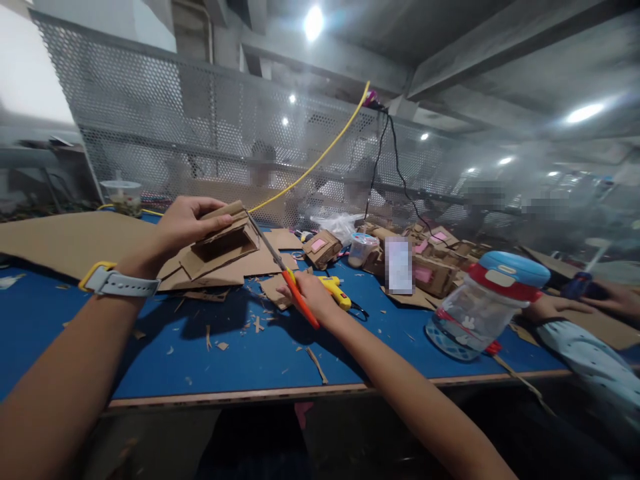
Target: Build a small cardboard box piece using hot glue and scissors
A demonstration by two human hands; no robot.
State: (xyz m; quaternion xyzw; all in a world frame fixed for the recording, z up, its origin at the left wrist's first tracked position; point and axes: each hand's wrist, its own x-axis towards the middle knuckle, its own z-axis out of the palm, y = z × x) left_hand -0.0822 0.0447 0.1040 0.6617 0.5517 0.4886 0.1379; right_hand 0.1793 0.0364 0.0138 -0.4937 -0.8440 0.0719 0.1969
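My left hand (193,220) grips the upper edge of a folded cardboard box (220,250), whose open side faces me. In my right hand (313,297) are scissors (303,303) with orange and yellow handles, the fingers wrapped round them. The metal blades point up and left and meet the box's upper right edge; whether they are cutting into it I cannot tell. Flat cardboard pieces (280,240) lie behind and below the box. Just beyond my right hand rests a yellow glue gun (339,292).
Cardboard scraps (257,325) litter the blue tabletop (165,367). A phone (399,267) leans against stacked cardboard pieces (435,273). To the right stands a water bottle (467,313), beside a co-worker's hands. A large cardboard sheet (75,243) lies left. Behind rises a perforated metal screen (150,113).
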